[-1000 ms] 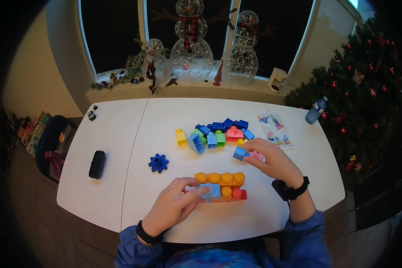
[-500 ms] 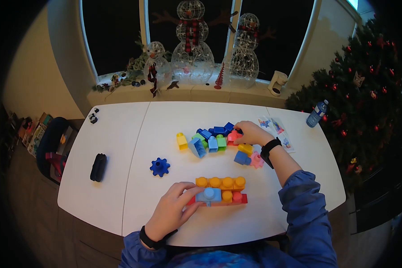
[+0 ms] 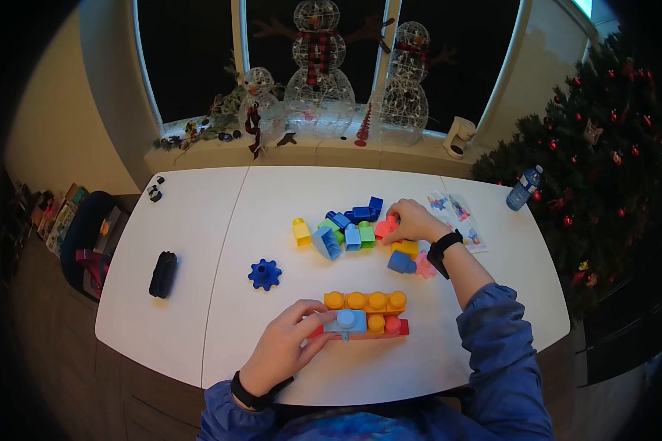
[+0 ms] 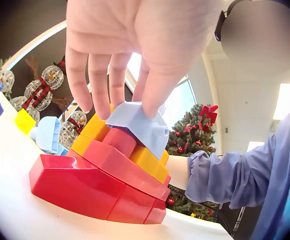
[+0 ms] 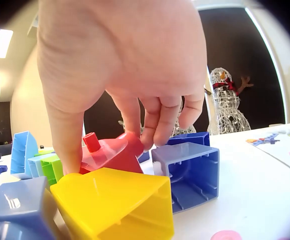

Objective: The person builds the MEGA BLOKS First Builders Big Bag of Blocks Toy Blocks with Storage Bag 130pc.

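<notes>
My left hand [image 3: 290, 338] holds the light blue block [image 3: 349, 321] at its left side, thumb and fingers at its edges. That block sits tilted in the left wrist view, over a stack with a red base [image 4: 80, 185] and a row of orange blocks [image 3: 364, 301]. Farther out, my right hand [image 3: 418, 223] pinches a red block [image 5: 112, 156] between thumb and fingers, among the loose blocks. Just in front of it lie a yellow block [image 5: 115, 200], a blue block [image 3: 401, 262] and a pink gear-shaped piece [image 3: 424, 265]. A hollow blue block [image 5: 190, 160] stands right by the fingers.
Several blue, green and yellow blocks cluster left of my right hand, including a dark blue block [image 3: 360, 214]. A dark blue gear piece [image 3: 265, 274] and a black case [image 3: 163, 275] lie to the left. A picture sheet [image 3: 460, 217] and a water bottle [image 3: 524, 188] are at right.
My right hand has left the blue block and pink gear piece and moved to the red block. My left index finger has come off the top of the light blue block to its side.
</notes>
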The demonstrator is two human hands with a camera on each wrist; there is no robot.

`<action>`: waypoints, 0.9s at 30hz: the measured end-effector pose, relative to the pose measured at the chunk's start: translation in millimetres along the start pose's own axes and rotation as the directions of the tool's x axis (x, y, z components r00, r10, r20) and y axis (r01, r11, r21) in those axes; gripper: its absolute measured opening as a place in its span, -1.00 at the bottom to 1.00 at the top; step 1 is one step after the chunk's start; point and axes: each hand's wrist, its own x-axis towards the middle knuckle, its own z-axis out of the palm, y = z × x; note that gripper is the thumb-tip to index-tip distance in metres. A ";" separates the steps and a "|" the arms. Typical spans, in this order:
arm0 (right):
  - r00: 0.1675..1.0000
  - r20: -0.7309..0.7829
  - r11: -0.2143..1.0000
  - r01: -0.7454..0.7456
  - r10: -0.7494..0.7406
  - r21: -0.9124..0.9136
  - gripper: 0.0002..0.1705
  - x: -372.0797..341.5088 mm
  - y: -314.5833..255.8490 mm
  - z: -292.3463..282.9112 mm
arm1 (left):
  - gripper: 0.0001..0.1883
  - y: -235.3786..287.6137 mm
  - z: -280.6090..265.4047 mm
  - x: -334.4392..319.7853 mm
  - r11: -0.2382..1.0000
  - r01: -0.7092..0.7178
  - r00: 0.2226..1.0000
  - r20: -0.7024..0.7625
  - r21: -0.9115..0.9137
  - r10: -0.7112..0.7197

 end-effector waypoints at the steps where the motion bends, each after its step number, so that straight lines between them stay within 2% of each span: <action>1: 1.000 -0.024 1.000 -0.003 0.003 -0.021 -0.23 -5.3 -6.6 -2.7 | -0.61 -0.2 0.1 -0.1 1.000 0.000 1.000 0.000 0.000 0.000; 4: 0.996 -0.062 0.971 -0.051 0.067 0.235 -0.25 -20.9 -19.8 -15.3 | -0.62 -1.3 0.0 -0.1 1.000 -0.004 1.000 0.003 -0.002 0.004; 7: 0.960 -0.276 0.889 0.082 0.051 0.450 -0.25 -50.9 -36.1 -32.2 | -0.62 -2.3 1.1 -0.9 1.000 -0.008 1.000 0.006 -0.001 0.008; 8: 0.948 -0.314 0.909 0.086 0.051 0.408 -0.23 -68.1 -52.3 -41.4 | -0.62 -2.2 1.3 -1.0 1.000 -0.010 1.000 0.006 0.005 0.010; 11: 0.910 -0.413 0.866 0.224 -0.023 0.447 -0.17 -115.3 -73.9 -43.4 | -0.62 -3.1 1.1 -1.1 0.999 -0.028 1.000 0.005 0.024 0.028; 13: 0.822 -0.546 0.877 0.372 -0.159 0.305 -0.10 -144.7 -87.2 -39.1 | -0.63 -2.8 1.3 -0.4 0.999 -0.036 0.999 0.004 0.029 0.036; 15: 0.817 -0.559 0.893 0.351 -0.143 0.284 -0.06 -175.0 -109.4 -37.6 | -0.63 -1.4 1.3 -0.3 0.999 -0.034 0.999 0.002 0.031 0.034; 17: 0.770 -0.596 0.893 0.409 -0.229 0.186 -0.08 -192.5 -123.4 -27.0 | -0.63 -2.2 2.0 -0.7 0.999 -0.034 0.999 0.002 0.035 0.034; 20: 0.782 -0.564 0.868 0.449 -0.266 0.213 -0.08 -201.4 -129.8 -8.1 | -0.62 -2.2 1.6 -0.5 0.999 -0.035 0.999 -0.001 0.033 0.035; 26: 0.788 -0.497 0.913 0.407 -0.364 -0.023 -0.10 -202.5 -128.1 11.8 | -0.63 -3.2 2.9 -1.9 1.000 -0.020 1.000 0.001 0.023 0.020; 27: 0.786 -0.505 0.908 0.418 -0.356 0.010 -0.11 -203.3 -130.3 12.9 | -0.63 -3.2 2.9 -2.3 1.000 -0.015 1.000 0.003 0.022 0.015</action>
